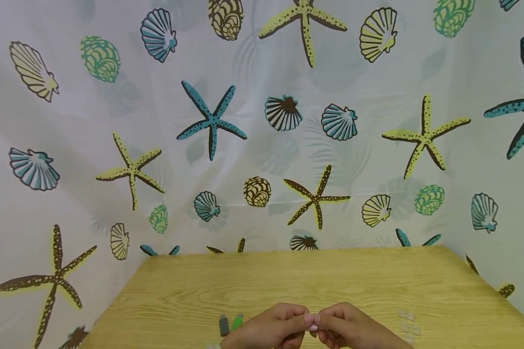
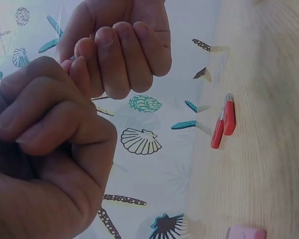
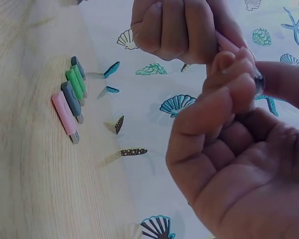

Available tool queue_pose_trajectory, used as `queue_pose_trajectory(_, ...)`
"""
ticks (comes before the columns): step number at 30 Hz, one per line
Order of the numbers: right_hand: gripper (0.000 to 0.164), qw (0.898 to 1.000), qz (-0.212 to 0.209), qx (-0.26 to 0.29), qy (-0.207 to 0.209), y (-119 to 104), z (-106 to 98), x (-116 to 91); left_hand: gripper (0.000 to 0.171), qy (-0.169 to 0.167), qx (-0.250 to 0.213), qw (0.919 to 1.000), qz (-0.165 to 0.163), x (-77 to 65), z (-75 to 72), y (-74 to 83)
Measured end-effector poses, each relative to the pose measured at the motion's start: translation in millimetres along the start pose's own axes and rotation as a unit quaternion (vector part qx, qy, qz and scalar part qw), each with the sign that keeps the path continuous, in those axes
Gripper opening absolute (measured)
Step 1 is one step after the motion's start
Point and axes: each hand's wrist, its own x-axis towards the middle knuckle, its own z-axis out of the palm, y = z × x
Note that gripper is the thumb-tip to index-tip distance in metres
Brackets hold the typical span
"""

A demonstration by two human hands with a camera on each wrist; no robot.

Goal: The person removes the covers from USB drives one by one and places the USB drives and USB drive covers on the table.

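Note:
A small pink USB stick point(image 1: 313, 327) is held between my two hands above the table, mostly covered by fingers. My left hand point(image 1: 281, 325) grips one end of it with thumb and curled fingers. From the other side my right hand point(image 1: 351, 325) pinches the opposite end, thumb tip close to the left thumb. In the right wrist view, pink plastic point(image 3: 226, 42) shows between the hands, and a dark shiny bit point(image 3: 259, 82) sits at the right fingertips; what it is, I cannot tell.
Left of the hands lie a grey USB stick point(image 1: 224, 325) and a green one point(image 1: 237, 321); another pink stick point(image 3: 65, 113) lies in that row. Several clear plastic pieces point(image 1: 407, 315) lie at right. Two red sticks point(image 2: 229, 117) show in the left wrist view. Patterned cloth point(image 1: 262, 155) surrounds the table.

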Motion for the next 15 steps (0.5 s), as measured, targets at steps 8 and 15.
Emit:
queue_pose_trajectory(8,0.040,0.997,-0.067,-0.041,-0.018,1.9,1.3,3.0,0.052,-0.027,0.021,0.9989,0.031,-0.1,-0.7,2.8)
queue_pose_trajectory(15,0.039,0.996,-0.084,-0.030,-0.025,-0.6,6.8,3.8,0.047,-0.040,0.009,0.9982,0.045,-2.2,1.8,4.2)
